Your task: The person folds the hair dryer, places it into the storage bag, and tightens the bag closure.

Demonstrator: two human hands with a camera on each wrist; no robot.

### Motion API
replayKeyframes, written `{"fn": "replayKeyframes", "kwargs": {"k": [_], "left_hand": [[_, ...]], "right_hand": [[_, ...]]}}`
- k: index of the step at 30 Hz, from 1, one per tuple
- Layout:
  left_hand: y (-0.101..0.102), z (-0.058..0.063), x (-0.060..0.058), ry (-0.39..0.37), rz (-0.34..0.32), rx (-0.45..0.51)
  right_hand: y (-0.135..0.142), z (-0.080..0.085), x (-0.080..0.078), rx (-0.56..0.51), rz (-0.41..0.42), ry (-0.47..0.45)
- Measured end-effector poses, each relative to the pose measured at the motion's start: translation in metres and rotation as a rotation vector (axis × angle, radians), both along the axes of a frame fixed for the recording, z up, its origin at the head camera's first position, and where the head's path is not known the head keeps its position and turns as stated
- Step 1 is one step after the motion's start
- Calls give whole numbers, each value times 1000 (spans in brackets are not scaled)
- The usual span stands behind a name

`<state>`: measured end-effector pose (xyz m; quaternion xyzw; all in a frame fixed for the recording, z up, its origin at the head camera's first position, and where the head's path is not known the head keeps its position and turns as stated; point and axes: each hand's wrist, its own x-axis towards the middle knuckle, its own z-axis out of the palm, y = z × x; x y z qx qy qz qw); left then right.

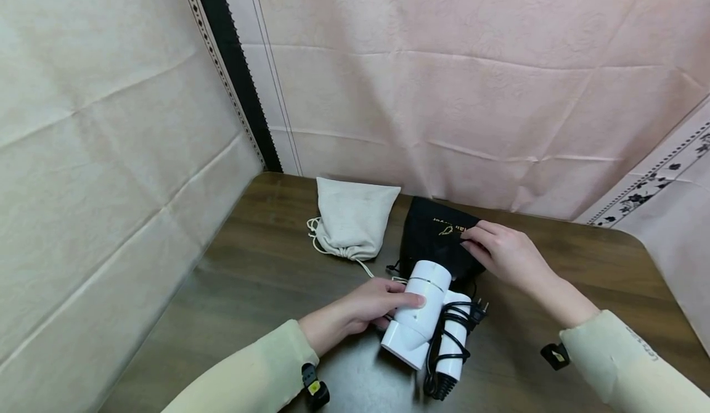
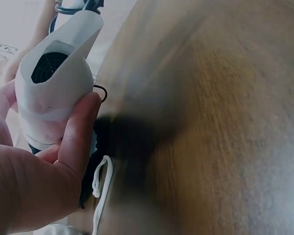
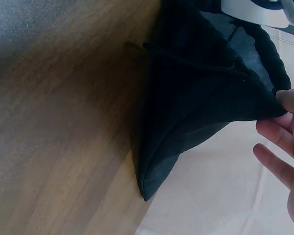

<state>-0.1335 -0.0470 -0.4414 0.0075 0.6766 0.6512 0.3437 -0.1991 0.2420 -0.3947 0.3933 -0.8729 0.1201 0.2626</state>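
- Head view: Of the two hands, the left hand (image 1: pixel 377 305) is curled round the barrel of a white hair dryer (image 1: pixel 424 302) above the desk (image 1: pixel 266 277); a black cord (image 1: pixel 452 330) wraps its folded handle. The right hand (image 1: pixel 501 249) pinches a black bag (image 1: pixel 435 240) just beyond the dryer. A white drawstring bag (image 1: pixel 357 216) lies to the left.
- Left wrist view: Thumb and fingers grip the barrel from both sides; the dark grille (image 2: pixel 49 67) shows inside its white casing.
- Right wrist view: Thumb and forefinger pinch the black bag's rim, its mouth partly spread beside the dryer.
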Motion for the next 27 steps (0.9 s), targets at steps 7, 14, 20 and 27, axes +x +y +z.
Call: {"fn": "replayKeyframes", "kwargs": {"k": [7, 14, 20, 27], "left_hand": [[4, -5, -4, -27, 13, 2], [3, -3, -11, -18, 19, 29], [3, -2, -16, -9, 35, 20], [3, -2, -22, 7, 67, 12]], "right_hand": [[1, -3, 3, -2, 0, -14], [2, -6, 7, -8, 16, -15], [4, -10, 10, -3, 38, 9], [5, -13, 15, 23, 52, -16]]}}
